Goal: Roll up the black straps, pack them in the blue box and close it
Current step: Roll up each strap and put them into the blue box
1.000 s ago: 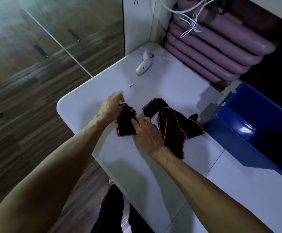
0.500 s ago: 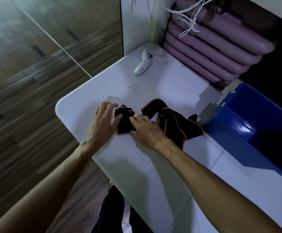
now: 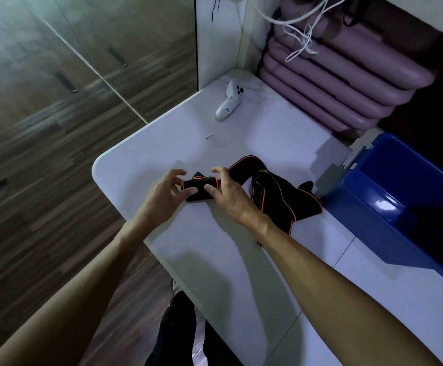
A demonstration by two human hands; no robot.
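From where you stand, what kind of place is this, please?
Probably a room in a home, maybe a storage or hobby corner: a white table on wood-look flooring, stacked purple padded mats against the wall, and a white game-style controller beside them.

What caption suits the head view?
Both hands, left hand and right hand, roll a black strap beside an open blue box.

1. The rolled strap end (image 3: 198, 191) is now a tighter, thicker bundle than a second ago, no longer a flat fold.
2. The left hand (image 3: 162, 198) now grips the roll's left end with thumb and fingers, rather than resting flat beside it.
3. The right hand (image 3: 231, 192) now curls over the roll's right end instead of pressing flat on top.
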